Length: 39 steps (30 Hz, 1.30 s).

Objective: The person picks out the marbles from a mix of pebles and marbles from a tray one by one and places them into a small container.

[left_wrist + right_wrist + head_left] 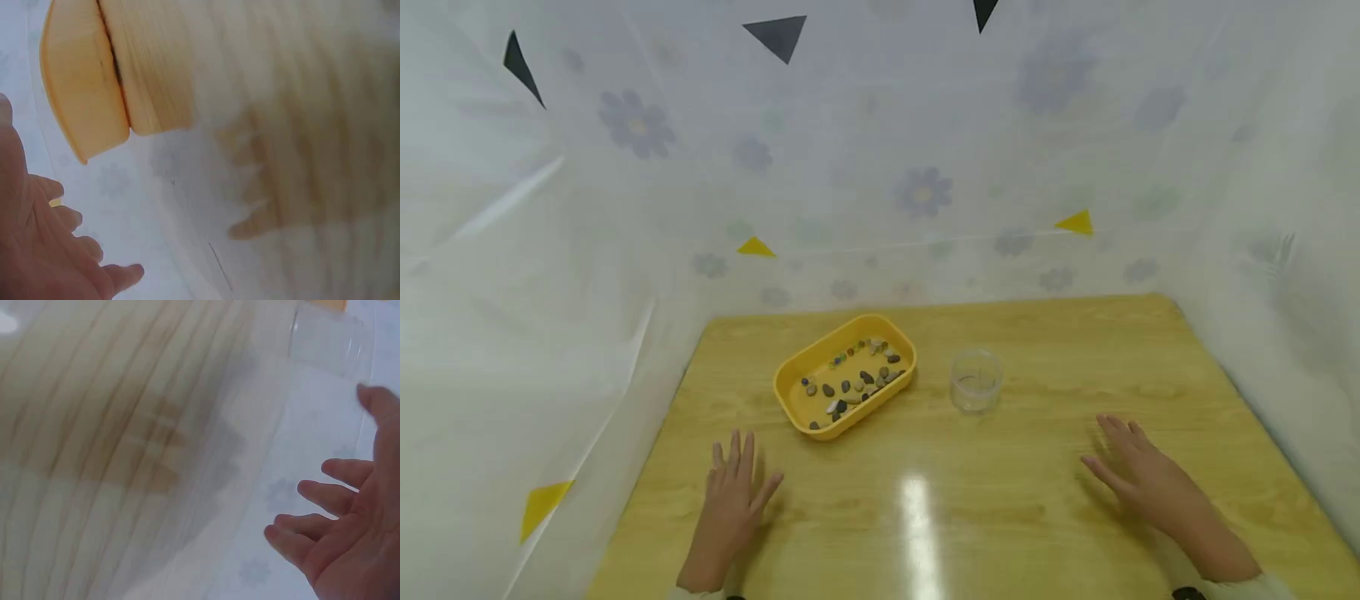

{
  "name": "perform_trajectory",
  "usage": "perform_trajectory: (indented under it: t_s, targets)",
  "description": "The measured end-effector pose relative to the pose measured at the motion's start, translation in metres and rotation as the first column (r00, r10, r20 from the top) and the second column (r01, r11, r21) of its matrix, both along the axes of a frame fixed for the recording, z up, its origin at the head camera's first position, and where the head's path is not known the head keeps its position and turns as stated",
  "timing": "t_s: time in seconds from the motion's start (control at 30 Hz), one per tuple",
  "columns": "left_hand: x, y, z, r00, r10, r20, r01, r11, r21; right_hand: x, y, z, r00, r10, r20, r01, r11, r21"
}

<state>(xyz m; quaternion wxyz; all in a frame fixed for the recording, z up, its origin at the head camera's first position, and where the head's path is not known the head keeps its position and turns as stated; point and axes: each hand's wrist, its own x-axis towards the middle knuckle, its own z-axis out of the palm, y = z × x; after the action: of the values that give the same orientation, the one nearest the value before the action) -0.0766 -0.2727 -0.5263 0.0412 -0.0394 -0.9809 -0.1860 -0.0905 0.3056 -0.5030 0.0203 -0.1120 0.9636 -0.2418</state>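
Note:
A yellow tray stands left of the table's middle, turned at a slant, with several dark and pale pebbles and a row of small glass marbles inside. To its right is a clear round plastic cup; nothing shows inside it. My left hand hovers above the table in front of the tray, fingers spread and holding nothing. Over the table's right side is my right hand, its fingers extended and apart from the cup. In the left wrist view the tray's outer wall shows beyond the fingers.
The wood-grain table is enclosed at the back and sides by a whitish plastic sheet printed with flowers. Yellow and dark triangles mark the sheet. A bright reflection lies on the tabletop between the hands.

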Motion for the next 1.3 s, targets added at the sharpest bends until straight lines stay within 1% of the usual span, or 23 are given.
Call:
perform_trajectory:
  t_s: [0.07,0.1,0.13,0.2,0.23,0.33,0.4,0.47,0.53,0.57,0.6,0.7,0.77,0.83,0.9,0.97,1.03,1.07,1.13,1.2,1.3]
  targets:
    - [-0.001,0.000,0.001,1.000,-0.018,0.015,0.016,0.995,0.096,-0.002,-0.007,-0.002,0.995,0.011,-0.095,-0.011,1.000,-0.004]
    - [-0.002,0.001,0.002,1.000,-0.019,0.022,0.015,0.988,0.154,-0.003,-0.010,-0.002,0.990,0.017,-0.141,-0.019,1.000,-0.015]
    - [-0.002,0.001,0.003,0.999,-0.016,0.029,0.009,0.976,0.218,-0.004,-0.014,-0.003,0.982,0.021,-0.187,-0.026,0.999,-0.026]
    - [-0.003,0.001,0.004,0.999,-0.002,0.034,-0.009,0.941,0.338,-0.005,-0.022,-0.005,0.965,0.035,-0.260,-0.049,0.998,-0.050]
    - [-0.004,0.000,0.005,0.999,0.011,0.030,-0.022,0.920,0.392,-0.007,-0.026,-0.006,0.957,0.045,-0.285,-0.067,0.996,-0.067]
    - [-0.007,0.002,0.010,0.998,0.061,-0.006,-0.050,0.868,0.494,-0.010,-0.039,-0.009,0.949,0.067,-0.309,-0.110,0.986,-0.126]
    - [-0.009,0.004,0.012,0.996,0.079,-0.030,-0.050,0.839,0.542,-0.013,-0.048,-0.012,0.954,0.076,-0.290,-0.126,0.979,-0.159]
    - [-0.013,0.006,0.014,0.995,0.092,-0.039,-0.051,0.807,0.588,-0.015,-0.057,-0.013,0.967,0.079,-0.242,-0.129,0.971,-0.199]
    - [-0.017,0.009,0.015,0.994,0.098,-0.036,-0.054,0.775,0.630,-0.016,-0.067,-0.014,0.978,0.087,-0.189,-0.134,0.960,-0.248]
    - [-0.019,0.010,0.015,0.994,0.101,-0.029,-0.058,0.763,0.644,-0.017,-0.072,-0.013,0.982,0.095,-0.162,-0.137,0.952,-0.274]
    - [-0.021,0.011,0.015,0.994,0.105,-0.018,-0.067,0.749,0.659,-0.017,-0.078,-0.012,0.985,0.106,-0.138,-0.144,0.942,-0.303]
    - [-0.025,0.014,0.015,0.992,0.123,0.018,-0.099,0.697,0.710,-0.020,-0.096,-0.010,0.987,0.143,-0.079,-0.163,0.907,-0.388]
    - [-0.028,0.016,0.015,0.991,0.130,0.039,-0.115,0.655,0.747,-0.023,-0.108,-0.009,0.985,0.164,-0.049,-0.168,0.881,-0.442]
    - [-0.032,0.019,0.016,0.990,0.131,0.048,-0.119,0.612,0.782,-0.027,-0.119,-0.008,0.983,0.179,-0.032,-0.172,0.859,-0.483]
    - [-0.036,0.022,0.017,0.991,0.123,0.049,-0.112,0.585,0.803,-0.032,-0.129,-0.007,0.981,0.194,-0.024,-0.178,0.834,-0.522]
    - [-0.040,0.025,0.019,0.993,0.111,0.048,-0.103,0.570,0.816,-0.037,-0.137,-0.007,0.979,0.204,-0.015,-0.179,0.816,-0.550]
    - [-0.043,0.027,0.019,0.994,0.101,0.040,-0.090,0.567,0.819,-0.041,-0.145,-0.008,0.977,0.211,-0.004,-0.176,0.803,-0.569]
    - [-0.045,0.027,0.019,0.995,0.097,0.040,-0.088,0.570,0.817,-0.043,-0.148,-0.008,0.977,0.211,0.004,-0.170,0.797,-0.579]
    - [-0.046,0.032,0.028,0.994,0.093,0.057,-0.100,0.561,0.822,-0.047,-0.155,-0.008,0.979,0.202,0.032,-0.143,0.791,-0.594]
    - [-0.048,0.036,0.036,0.993,0.089,0.075,-0.112,0.543,0.832,-0.049,-0.162,-0.002,0.976,0.203,0.078,-0.110,0.769,-0.630]
    - [-0.053,0.038,0.039,0.992,0.080,0.101,-0.128,0.510,0.851,-0.052,-0.172,0.009,0.968,0.212,0.135,-0.065,0.729,-0.681]
